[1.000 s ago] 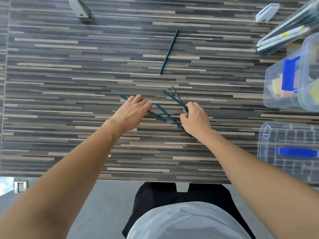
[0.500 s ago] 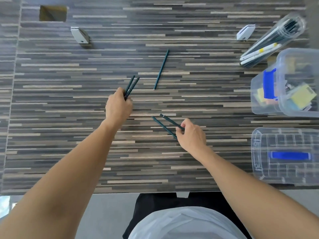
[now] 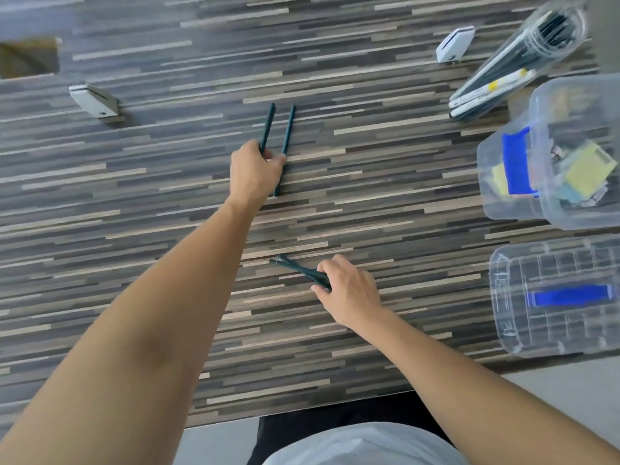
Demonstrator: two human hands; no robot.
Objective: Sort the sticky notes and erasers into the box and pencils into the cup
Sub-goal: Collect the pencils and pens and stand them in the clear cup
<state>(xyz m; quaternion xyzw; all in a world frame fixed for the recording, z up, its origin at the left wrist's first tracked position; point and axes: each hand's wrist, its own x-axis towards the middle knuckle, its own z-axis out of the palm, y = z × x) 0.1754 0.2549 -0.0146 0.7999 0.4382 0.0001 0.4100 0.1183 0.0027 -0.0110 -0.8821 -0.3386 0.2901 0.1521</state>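
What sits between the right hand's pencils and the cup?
Nothing visible. Bare table lies between the right hand, gripping pencils, and the clear cup at far right; the box stands beside that line.

Even, soft daylight fills the scene, bright without harsh glare. Shadows are faint: a thin one hugs the left hand (image 3: 256,172) at about 5 o'clock. The clear plastic box (image 3: 550,169) at 3 o'clock shows pale, milky sheen. Motion blur smears the 12 o'clock band and the cup (image 3: 523,58) at 1 o'clock. Wide-angle distortion bends the table (image 3: 134,203) stripes toward the edges.
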